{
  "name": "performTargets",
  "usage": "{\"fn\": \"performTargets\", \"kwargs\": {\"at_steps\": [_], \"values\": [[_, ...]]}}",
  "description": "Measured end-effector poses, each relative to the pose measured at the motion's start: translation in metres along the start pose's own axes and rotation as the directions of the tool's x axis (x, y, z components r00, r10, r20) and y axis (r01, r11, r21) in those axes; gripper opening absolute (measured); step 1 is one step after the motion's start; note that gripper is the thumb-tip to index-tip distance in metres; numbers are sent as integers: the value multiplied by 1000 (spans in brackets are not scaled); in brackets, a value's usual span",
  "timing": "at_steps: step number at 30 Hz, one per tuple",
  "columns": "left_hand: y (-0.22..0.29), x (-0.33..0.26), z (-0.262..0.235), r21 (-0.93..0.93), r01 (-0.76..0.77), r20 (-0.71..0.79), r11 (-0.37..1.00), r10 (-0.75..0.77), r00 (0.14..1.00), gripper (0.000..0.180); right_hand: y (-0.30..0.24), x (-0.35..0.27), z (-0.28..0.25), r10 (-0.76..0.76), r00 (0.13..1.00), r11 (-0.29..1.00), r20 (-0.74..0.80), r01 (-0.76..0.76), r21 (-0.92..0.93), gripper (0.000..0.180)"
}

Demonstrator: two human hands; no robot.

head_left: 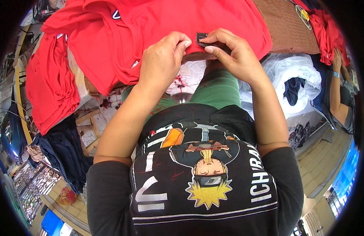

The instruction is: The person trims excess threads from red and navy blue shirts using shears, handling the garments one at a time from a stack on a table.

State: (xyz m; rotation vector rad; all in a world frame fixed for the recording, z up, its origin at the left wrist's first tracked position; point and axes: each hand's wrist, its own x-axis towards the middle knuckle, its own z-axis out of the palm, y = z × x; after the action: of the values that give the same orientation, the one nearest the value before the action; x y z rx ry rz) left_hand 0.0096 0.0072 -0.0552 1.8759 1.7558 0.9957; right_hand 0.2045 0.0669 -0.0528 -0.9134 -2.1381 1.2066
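A red garment (158, 19) lies spread over the work surface before me, with a small black label (201, 37) near its front edge. My left hand (163, 59) rests over the cloth to the left of that label, thumb and forefinger pinched together; what is between the fingertips is too small to make out. From the right, my right hand (238, 55) closes around small dark thread snips (216, 46), mostly covered by the fingers. Their tip sits right by the label, and my right fingertips touch or nearly touch it.
More red garments (52, 82) hang off the left side, above dark blue cloth (66, 145). Clear plastic wrapping (276, 82) bulges at the right, beside a brown padded surface (290, 23). Another person's arm (337, 86) reaches to red cloth (327, 35) at far right.
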Motion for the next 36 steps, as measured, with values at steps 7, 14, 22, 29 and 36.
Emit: {"fn": "performTargets", "kwargs": {"at_steps": [7, 14, 22, 29, 36], "values": [[2, 0, -1, 0, -3, 3, 1000, 3, 1000, 10, -13, 3, 3, -101, 995, 955, -20, 92, -281, 14], [34, 5, -125, -530, -211, 242, 821, 385, 891, 44, -16, 1, -39, 17, 960, 952, -278, -100, -289, 18], [-17, -22, -99, 373, -162, 155, 913, 111, 982, 31, 55, -1, -72, -100, 804, 778, -586, -304, -550, 40], [5, 7, -89, -553, -113, -309, 825, -78, 948, 35, 51, 15, -172, -183, 582, 927, -792, -166, -336, 29], [-7, -4, -38, 4, 1, 66, 1000, -2, 998, 37, 118, 47, -251, -96, 900, 494, -426, -329, -805, 31]]}}
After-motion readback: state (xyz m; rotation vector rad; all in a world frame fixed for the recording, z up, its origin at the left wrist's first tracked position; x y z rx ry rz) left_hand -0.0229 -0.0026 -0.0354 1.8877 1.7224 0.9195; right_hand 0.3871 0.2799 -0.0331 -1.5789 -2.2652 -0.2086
